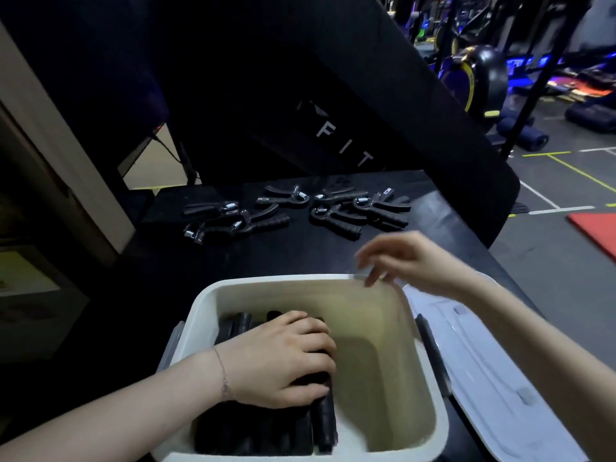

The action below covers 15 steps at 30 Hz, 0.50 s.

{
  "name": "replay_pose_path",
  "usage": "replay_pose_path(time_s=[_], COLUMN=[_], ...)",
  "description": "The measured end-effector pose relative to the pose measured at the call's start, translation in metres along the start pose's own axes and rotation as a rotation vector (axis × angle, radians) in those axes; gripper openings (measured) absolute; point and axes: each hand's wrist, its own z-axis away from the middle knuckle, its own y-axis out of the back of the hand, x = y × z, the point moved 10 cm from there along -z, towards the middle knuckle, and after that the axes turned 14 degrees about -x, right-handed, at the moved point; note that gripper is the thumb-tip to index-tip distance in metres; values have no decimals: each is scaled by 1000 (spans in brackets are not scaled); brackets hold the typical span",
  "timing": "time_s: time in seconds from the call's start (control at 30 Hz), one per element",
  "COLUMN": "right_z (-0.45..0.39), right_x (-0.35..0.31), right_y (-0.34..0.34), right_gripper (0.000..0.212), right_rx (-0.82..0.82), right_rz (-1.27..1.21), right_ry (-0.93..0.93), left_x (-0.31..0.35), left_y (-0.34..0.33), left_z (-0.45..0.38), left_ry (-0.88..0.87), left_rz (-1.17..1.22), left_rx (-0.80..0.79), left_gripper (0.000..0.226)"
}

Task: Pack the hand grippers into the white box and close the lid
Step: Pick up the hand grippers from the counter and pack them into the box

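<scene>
left hand [293, 358], lower centre: fingers curled over packed grippers [266, 425] in box [413, 388], likely seating them | right hand [410, 261], centre right: slack, empty, over far rim | loose grippers [293, 211] mid-frame, awaiting | lid [493, 378] lower right, off for access

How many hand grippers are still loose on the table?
About 7 hand grippers: three in the left cluster, four in the right cluster. They overlap, so the count is uncertain. More lie in the white box.
</scene>
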Motion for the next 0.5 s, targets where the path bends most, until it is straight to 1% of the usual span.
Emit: replay_pose_path(time_s=[0.03,0.07,0.1,0.13,0.17,0.23,0.33,0.4,0.5], right_z=[-7,-15,-25,-35,-46,-66,-90,-103,-122], right_x=[15,34,54,74,96,134,166,180,199], right_y=[22,40,53,61,67,71,71,70,68], right_gripper=[28,26,23,22,26,43,63,70,73], right_rx=[135,245,307,329,320,255,195,179,166], right_rz=[23,101,198,277,337,445,605,625,581], right_ry=[-11,-40,-95,-166,-240,-360,-475,-533,-593], left_x=[0,0,-1,-2,-2,-3,-4,-5,-6], left_y=[-3,-7,-10,-11,-11,-11,-12,-12,-14], left_z=[-2,-3,-3,-4,-4,-4,-5,-5,-5], left_ry=[-6,-11,-14,-16,-17,-17,-14,-12,-4], left_rz=[22,53,82,95,101,117,134,135,142], left_rx=[-35,-62,-80,-81,-74,-58,-42,-35,-30], left_gripper=[33,34,35,35,35,34,33,33,32])
